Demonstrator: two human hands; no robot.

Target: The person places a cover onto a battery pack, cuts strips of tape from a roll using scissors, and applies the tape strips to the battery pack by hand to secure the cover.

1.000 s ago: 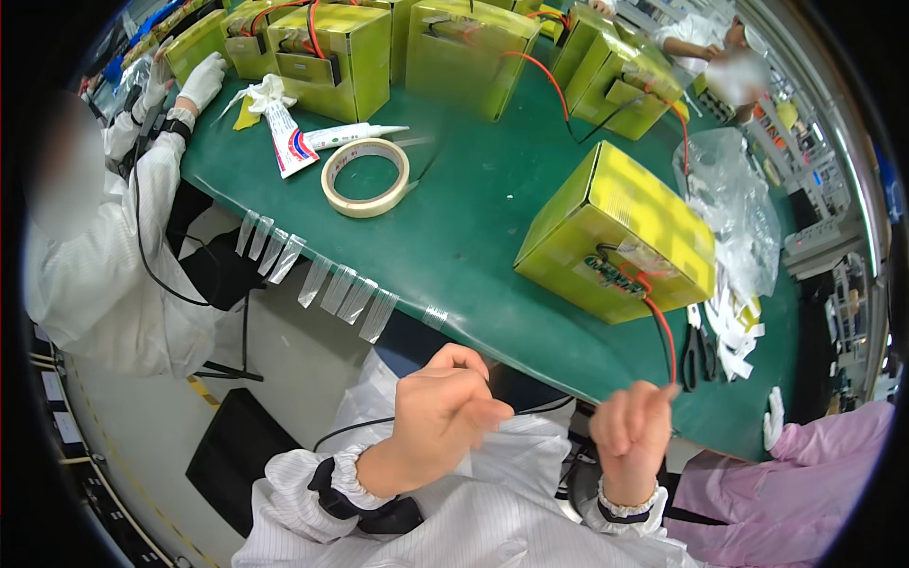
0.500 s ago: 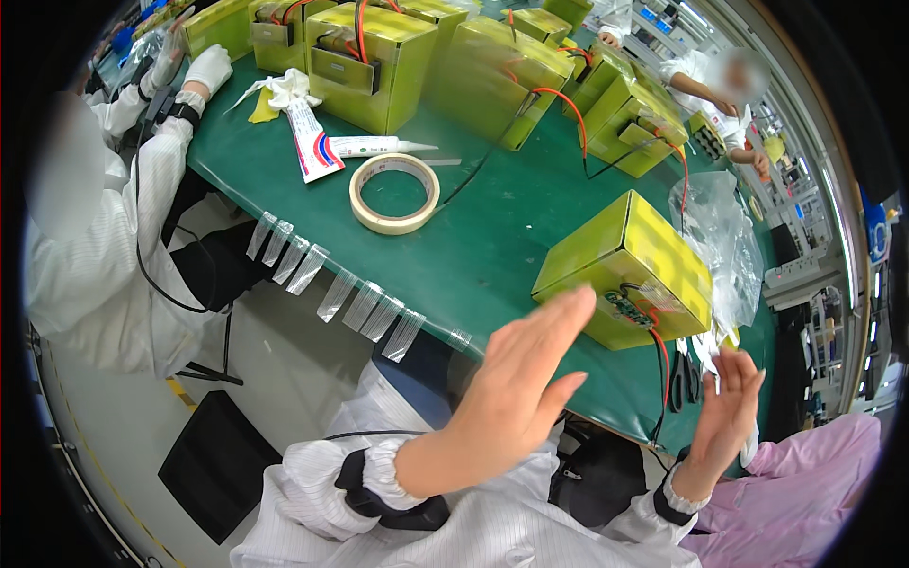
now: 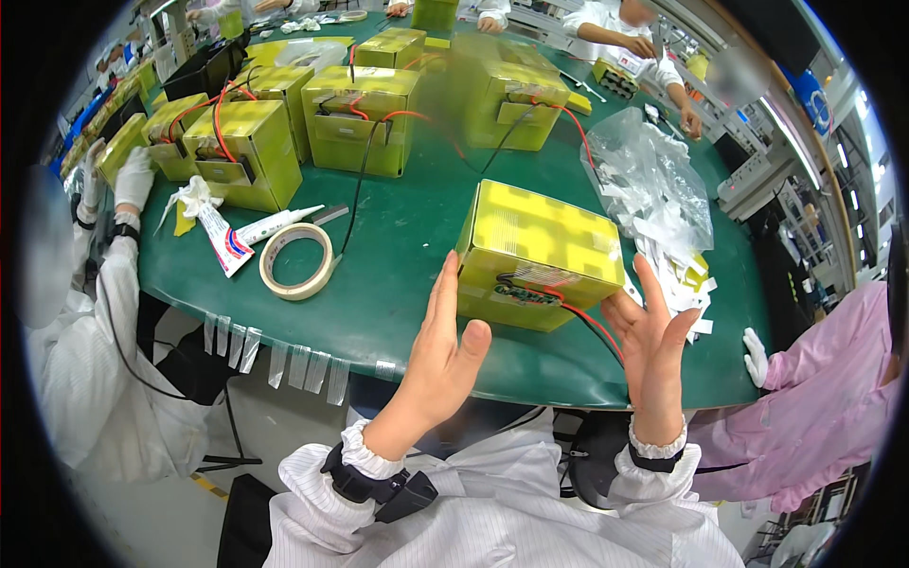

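Note:
A box-shaped battery pack (image 3: 540, 237) wrapped in yellow-green sheet and clear tape sits on the green table in front of me. Its near side carries a small green circuit board (image 3: 525, 293), with red and black wires (image 3: 597, 331) trailing toward the table edge. My left hand (image 3: 437, 346) is open, fingers straight and together, thumb apart; its fingertips reach the pack's left side. On the other side, my right hand (image 3: 655, 346) is open with fingers spread, close to the pack's right near corner. Whether either palm presses on the pack I cannot tell.
Several similar packs (image 3: 365, 118) stand farther back. A masking tape roll (image 3: 319, 275) and a glue tube (image 3: 227, 248) lie left. Clear tape strips (image 3: 308, 369) hang off the front edge. A plastic bag (image 3: 653, 175) and white scraps (image 3: 672, 275) lie right. Co-workers flank the table.
My view has shifted, and the pack now sits more central and squarer to me. My hands have moved from in front of it to its two sides.

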